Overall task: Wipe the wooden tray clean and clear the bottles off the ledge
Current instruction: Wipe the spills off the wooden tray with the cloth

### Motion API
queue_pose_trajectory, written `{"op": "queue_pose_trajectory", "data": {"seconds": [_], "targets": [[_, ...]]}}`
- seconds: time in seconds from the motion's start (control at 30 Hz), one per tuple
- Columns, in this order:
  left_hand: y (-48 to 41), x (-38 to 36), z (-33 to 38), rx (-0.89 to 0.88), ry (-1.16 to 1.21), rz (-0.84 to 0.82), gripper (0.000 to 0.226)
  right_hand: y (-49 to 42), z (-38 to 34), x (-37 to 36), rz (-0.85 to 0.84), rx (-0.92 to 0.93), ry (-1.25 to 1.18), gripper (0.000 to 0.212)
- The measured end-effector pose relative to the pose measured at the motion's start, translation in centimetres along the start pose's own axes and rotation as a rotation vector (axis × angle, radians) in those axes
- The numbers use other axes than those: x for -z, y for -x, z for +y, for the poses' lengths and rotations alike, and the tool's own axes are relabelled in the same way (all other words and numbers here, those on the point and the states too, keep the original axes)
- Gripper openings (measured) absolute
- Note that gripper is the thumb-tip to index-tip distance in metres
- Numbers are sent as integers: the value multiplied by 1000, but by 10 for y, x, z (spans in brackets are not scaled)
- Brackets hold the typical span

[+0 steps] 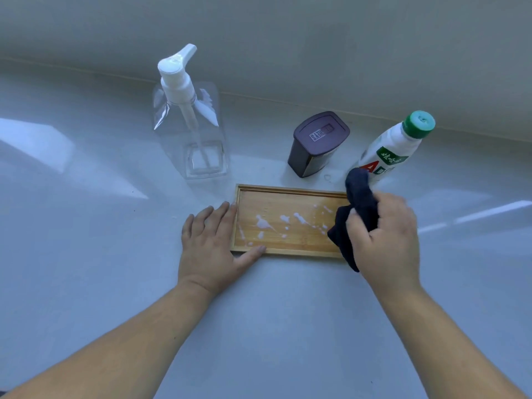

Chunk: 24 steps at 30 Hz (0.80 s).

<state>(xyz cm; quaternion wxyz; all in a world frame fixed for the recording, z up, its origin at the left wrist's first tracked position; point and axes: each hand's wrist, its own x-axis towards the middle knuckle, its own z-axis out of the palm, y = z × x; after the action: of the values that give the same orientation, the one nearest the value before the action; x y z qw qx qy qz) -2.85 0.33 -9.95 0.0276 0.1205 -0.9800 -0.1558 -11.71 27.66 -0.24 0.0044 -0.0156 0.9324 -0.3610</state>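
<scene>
Behind tray (288, 249), pump bottle (191, 133), dark container (316, 145), cleaner bottle (394, 148).

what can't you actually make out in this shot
- Head view: the right end of the wooden tray, covered by the dark cloth bunched in the right hand.
- The white bottle's lower body and most of its label, behind the cloth.
- The print on the dark container's lid: too small and blurred.
- Both arms, cut off by the bottom edge.
</scene>
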Motion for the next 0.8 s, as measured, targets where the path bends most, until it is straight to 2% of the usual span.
{"op": "queue_pose_trajectory", "data": {"seconds": [0.03,0.1,0.13,0.27,0.47,0.53,0.63,0.8], "targets": [[0,0,0,0,0,-1,108,-7,5,-10,-32,1,123,13],[0,-1,0,4,4,2,108,-13,16,-33,-91,10,298,37],[-1,-1,0,5,9,6,108,-11,18,-43,-86,15,341,42],[-2,-1,-1,2,22,9,108,-7,6,-80,20,-12,298,40],[-3,1,-2,-2,58,-10,92,3,-75,-145,-247,301,220,37],[-3,2,-1,16,75,-18,92,0,-75,-143,-283,341,236,36],[-3,3,1,26,74,-18,104,-4,-50,-116,-304,379,282,42],[-3,5,2,26,76,0,109,-9,5,-59,-211,243,374,38]]}}
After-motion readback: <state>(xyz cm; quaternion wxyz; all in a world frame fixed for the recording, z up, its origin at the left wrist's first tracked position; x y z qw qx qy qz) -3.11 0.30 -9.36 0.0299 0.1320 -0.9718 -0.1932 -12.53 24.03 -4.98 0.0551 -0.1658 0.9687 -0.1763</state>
